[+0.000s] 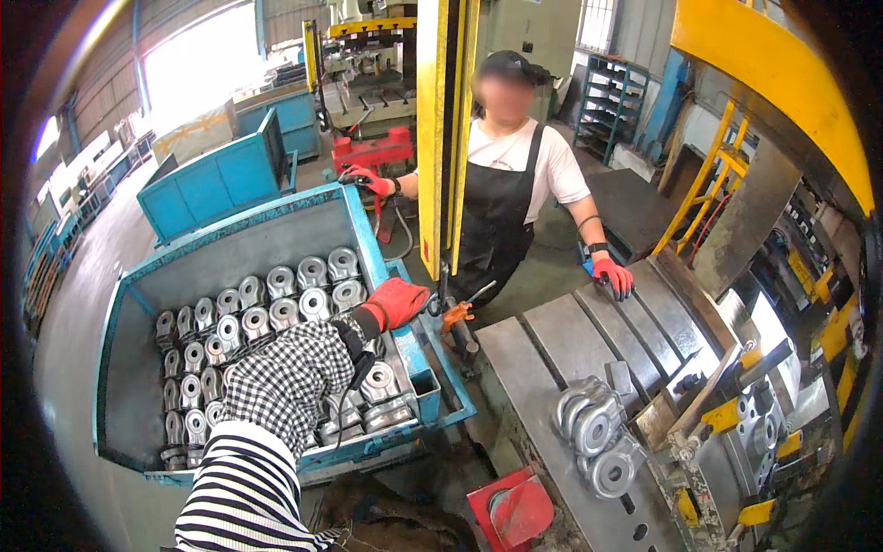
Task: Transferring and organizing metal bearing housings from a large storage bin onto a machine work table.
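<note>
My left hand (397,302), in a red glove, is closed over the right rim of a large blue metal bin (372,241); its fingertips are hidden. A checkered sleeve cover and a striped sleeve run along that arm, which reaches across the bin. Inside stand rows of grey metal parts (314,304), each with a round hole. More of these ringed parts lie stacked beneath my forearm. On the slotted steel table (524,368) at the right, several similar ringed metal parts (593,428) lie together. My right hand does not show.
Beyond a yellow upright post (430,138) stands a co-worker (501,184) in red gloves, one hand on the bin's far corner, the other on the steel table. A red pedal-like box (510,508) sits low in front. Tooling with yellow blocks (724,416) crowds the right side.
</note>
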A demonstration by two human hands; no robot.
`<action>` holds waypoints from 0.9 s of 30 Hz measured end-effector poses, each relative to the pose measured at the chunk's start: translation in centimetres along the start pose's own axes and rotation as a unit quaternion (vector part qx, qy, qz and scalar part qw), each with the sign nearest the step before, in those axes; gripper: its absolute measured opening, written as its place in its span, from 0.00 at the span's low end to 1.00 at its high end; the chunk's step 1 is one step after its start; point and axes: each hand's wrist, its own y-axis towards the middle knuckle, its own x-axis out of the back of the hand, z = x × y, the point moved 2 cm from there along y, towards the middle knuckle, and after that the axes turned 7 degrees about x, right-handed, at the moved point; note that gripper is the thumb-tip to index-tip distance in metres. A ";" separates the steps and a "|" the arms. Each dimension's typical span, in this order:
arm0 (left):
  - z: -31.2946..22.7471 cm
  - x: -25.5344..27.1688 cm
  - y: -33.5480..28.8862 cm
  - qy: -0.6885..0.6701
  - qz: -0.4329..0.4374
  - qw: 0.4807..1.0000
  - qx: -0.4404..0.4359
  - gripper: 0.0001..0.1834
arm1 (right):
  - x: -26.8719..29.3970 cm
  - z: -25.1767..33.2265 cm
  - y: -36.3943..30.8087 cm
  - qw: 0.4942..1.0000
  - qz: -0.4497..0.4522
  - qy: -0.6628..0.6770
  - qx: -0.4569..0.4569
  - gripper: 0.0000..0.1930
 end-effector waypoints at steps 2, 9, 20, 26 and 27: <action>-0.1 -0.1 0.0 0.002 0.002 1.000 0.000 0.16 | -0.2 0.0 -0.1 1.000 0.005 -0.014 0.006 0.22; -0.2 0.0 -0.2 -0.025 -0.046 0.998 -0.019 0.16 | 2.9 1.0 0.5 0.995 -0.006 0.098 -0.033 0.23; -0.2 0.0 -0.2 0.000 -0.016 1.000 -0.016 0.15 | 1.8 0.3 0.2 0.999 -0.030 0.039 -0.020 0.24; -0.4 0.2 0.1 0.003 -0.011 1.000 -0.012 0.15 | 2.2 0.9 0.2 0.999 -0.027 0.026 -0.023 0.23; -0.5 0.2 0.3 0.004 -0.004 1.000 -0.015 0.15 | 2.7 0.9 0.2 0.997 -0.035 0.050 -0.043 0.23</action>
